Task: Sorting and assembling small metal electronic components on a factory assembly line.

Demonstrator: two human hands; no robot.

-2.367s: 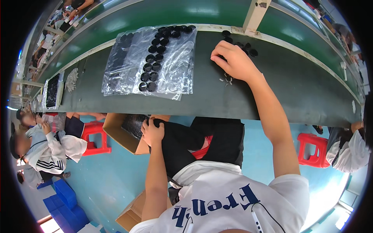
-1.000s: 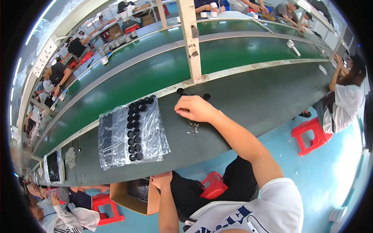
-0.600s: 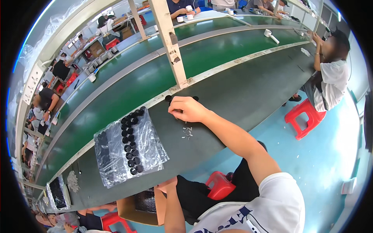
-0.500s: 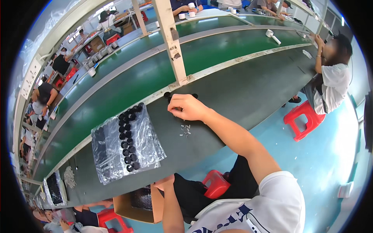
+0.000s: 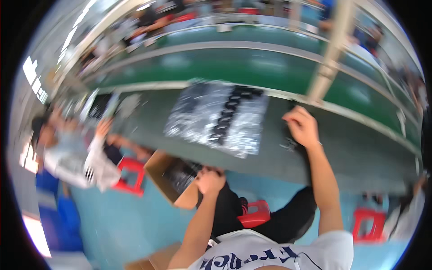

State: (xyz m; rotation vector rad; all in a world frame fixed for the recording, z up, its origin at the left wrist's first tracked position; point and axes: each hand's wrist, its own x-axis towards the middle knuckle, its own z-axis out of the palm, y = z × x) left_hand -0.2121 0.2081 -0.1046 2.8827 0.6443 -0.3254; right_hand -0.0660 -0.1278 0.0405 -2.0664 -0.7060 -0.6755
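Observation:
My left hand (image 5: pixel 210 181) is at the right rim of an open cardboard box (image 5: pixel 155 167), its fingers curled. A dark patch shows by its fingertips, too blurred to name. Inside the box lies dark, shiny plastic-wrapped stuff (image 5: pixel 181 175). Over the dark bench my right hand (image 5: pixel 303 127) is closed, thumb and fingers pinched together; whatever they hold is hidden. Small clear pieces (image 5: pixel 288 145) lie on the bench just below it. Left of that hand, a clear plastic sheet (image 5: pixel 189 118) bears rows of round black caps (image 5: pixel 226 116).
A green conveyor (image 5: pixel 265 67) runs behind the bench (image 5: pixel 281 168), with a pale upright post (image 5: pixel 330 63) at its edge. At the left a person (image 5: pixel 67 155) sits beside a red stool (image 5: pixel 131 176). Another red stool (image 5: pixel 369 224) stands at the right.
The view has swung left, so bench and box appear farther right. My left hand has risen into fuller view at the box rim. My right hand stays closed over the bench.

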